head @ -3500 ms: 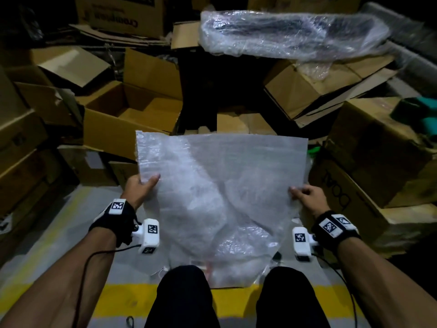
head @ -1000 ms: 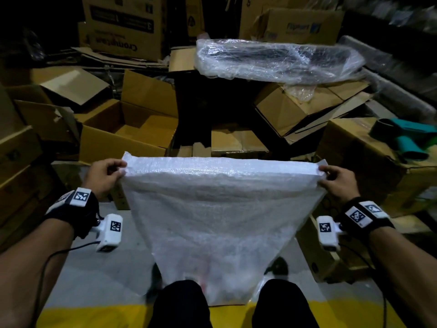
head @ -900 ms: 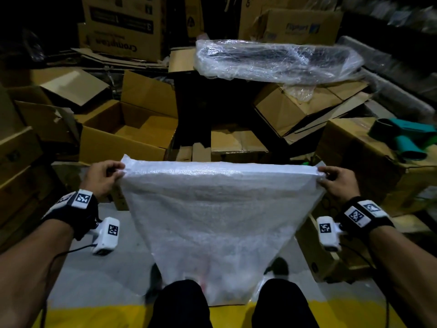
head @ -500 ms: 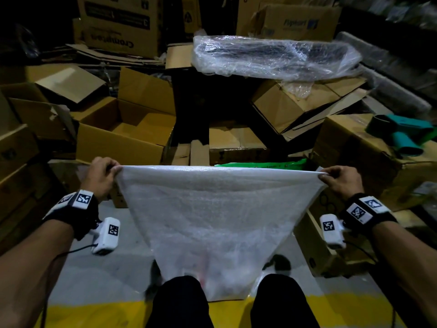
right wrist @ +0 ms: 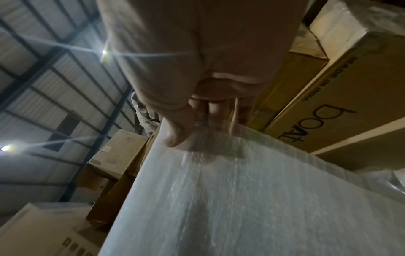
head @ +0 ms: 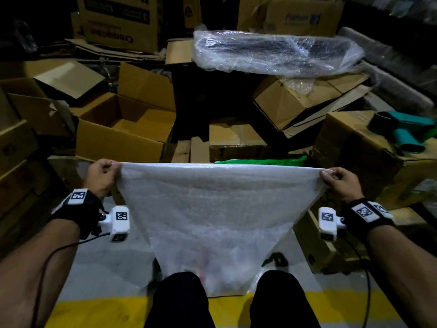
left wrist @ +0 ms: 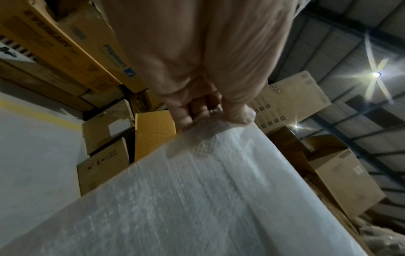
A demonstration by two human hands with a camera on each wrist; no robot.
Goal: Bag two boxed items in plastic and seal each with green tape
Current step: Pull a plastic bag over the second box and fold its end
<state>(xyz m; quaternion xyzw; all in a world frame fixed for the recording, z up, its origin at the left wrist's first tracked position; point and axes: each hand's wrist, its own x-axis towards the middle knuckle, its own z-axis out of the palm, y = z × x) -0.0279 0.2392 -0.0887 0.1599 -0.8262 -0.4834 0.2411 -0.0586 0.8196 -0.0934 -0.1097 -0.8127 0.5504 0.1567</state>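
A white bubble-wrap plastic bag (head: pixel 220 209) hangs stretched between my two hands in front of my knees. My left hand (head: pixel 102 172) pinches its top left corner, and my right hand (head: pixel 335 178) pinches its top right corner. In the left wrist view my left hand (left wrist: pixel 210 110) curls its fingers and thumb round the bag (left wrist: pixel 197 199). In the right wrist view my right hand (right wrist: pixel 203 124) grips the bag (right wrist: pixel 252 207) the same way. Something reddish (head: pixel 203 261) shows faintly through the bag's lower part. A strip of green (head: pixel 262 160) lies just behind the bag's top edge.
Open cardboard boxes (head: pixel 123 131) crowd the floor ahead and on both sides. A long dark item wrapped in clear plastic (head: pixel 274 52) lies on the pile at the back. Teal objects (head: pixel 402 131) rest on a box at the right. A yellow line (head: pixel 101 311) crosses the grey floor.
My hands moved from the bag's sides to its top corners and folded the upper part away from me. The top edge has sunk a little, uncovering the green strip behind it.
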